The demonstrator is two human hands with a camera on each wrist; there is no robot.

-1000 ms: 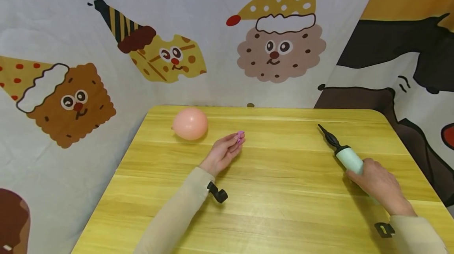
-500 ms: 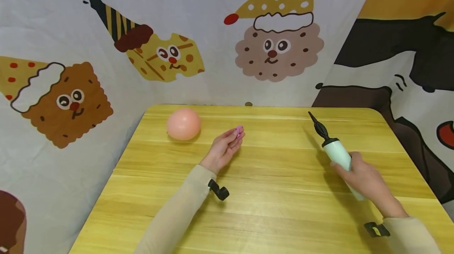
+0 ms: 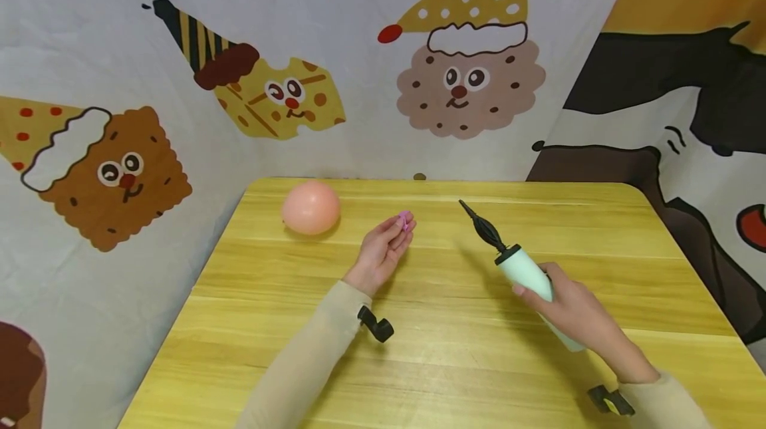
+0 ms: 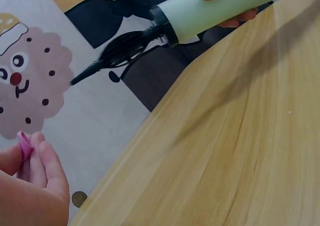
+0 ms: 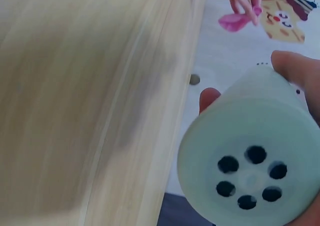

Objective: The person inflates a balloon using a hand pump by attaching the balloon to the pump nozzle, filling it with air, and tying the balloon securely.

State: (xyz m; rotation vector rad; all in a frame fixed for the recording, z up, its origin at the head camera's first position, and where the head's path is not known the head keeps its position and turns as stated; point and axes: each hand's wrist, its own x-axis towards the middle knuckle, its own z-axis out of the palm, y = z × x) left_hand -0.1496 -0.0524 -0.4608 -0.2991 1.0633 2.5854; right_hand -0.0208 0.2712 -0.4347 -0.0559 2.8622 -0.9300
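Between thumb and fingers my left hand (image 3: 381,251) pinches a small pink uninflated balloon (image 3: 404,220); in the right wrist view the limp pink balloon (image 5: 234,22) hangs from those fingers. My right hand (image 3: 577,309) grips the mint-green barrel of a balloon hand pump (image 3: 526,274), held above the table and tilted. Its black nozzle points up and left, toward the left hand but apart from it. The left wrist view shows the pump's nozzle (image 4: 115,53) side-on, while its holed end (image 5: 250,176) faces the right wrist camera.
An inflated peach balloon (image 3: 311,207) lies on the wooden table (image 3: 455,362) at the back left, beyond my left hand. Cloth (image 3: 371,143) printed with cartoon snacks hangs behind the table and along its left side.
My right hand has lifted the pump and carried it left, toward the left hand. The left hand stays almost in place with the pink balloon. The peach balloon has shifted slightly left.
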